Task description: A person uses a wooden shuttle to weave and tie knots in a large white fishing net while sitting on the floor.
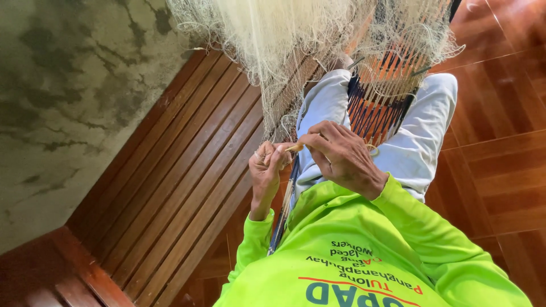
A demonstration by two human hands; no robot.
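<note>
A: Head cam, what've you got?

B: My left hand [266,167] is pinched tight on strands of the pale cream fine-mesh fishing net [273,45], fingers curled in. My right hand [341,156] is clamped round a slim yellowish netting needle [294,148], tip poking twd the left fingers.

A: Hands apart?

B: Nearly touching, needle betw them.

A: Where's the net?

B: Hangs from top of frame, lower edge right at my hands, over my light grey trousers [418,142]. Slatted brown wooden bench [182,170] to one side, glossy reddish tile floor [500,170] on the other. Neon yellow-green sleeves [415,222] on both arms.
</note>
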